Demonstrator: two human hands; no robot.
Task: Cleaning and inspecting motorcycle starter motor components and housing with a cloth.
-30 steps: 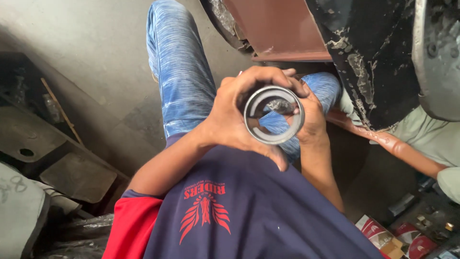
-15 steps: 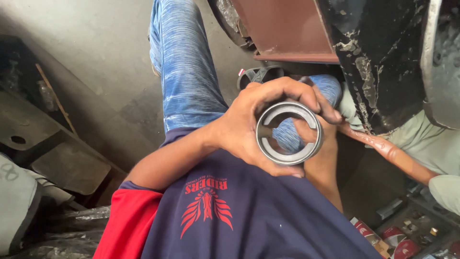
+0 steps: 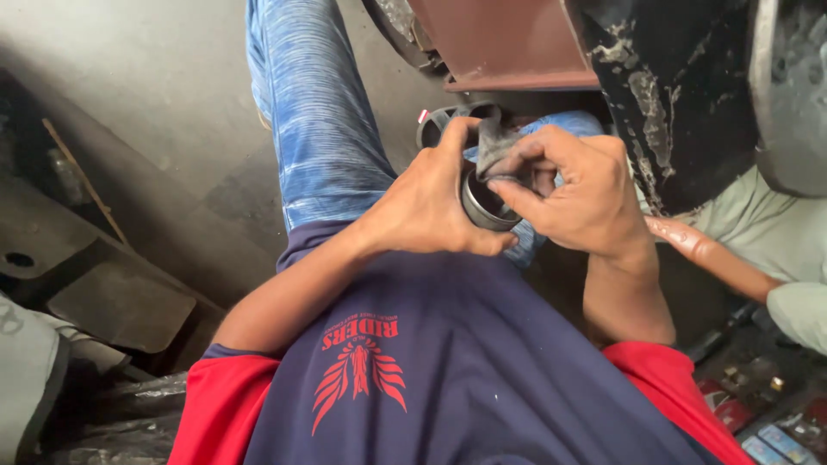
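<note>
Head cam: left hand grips metal ring while right hand, empty 0.5 s ago, now pinches grey rag into its bore — wiping underway.

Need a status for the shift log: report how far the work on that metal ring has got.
Done: nothing shows as finished; the metal ring is off any machine, in hand. In hand: the left hand grips the ring while the right hand presses a grey rag into its bore. Left: I can't tell how clean it is; the ring is not fitted anywhere.
</note>
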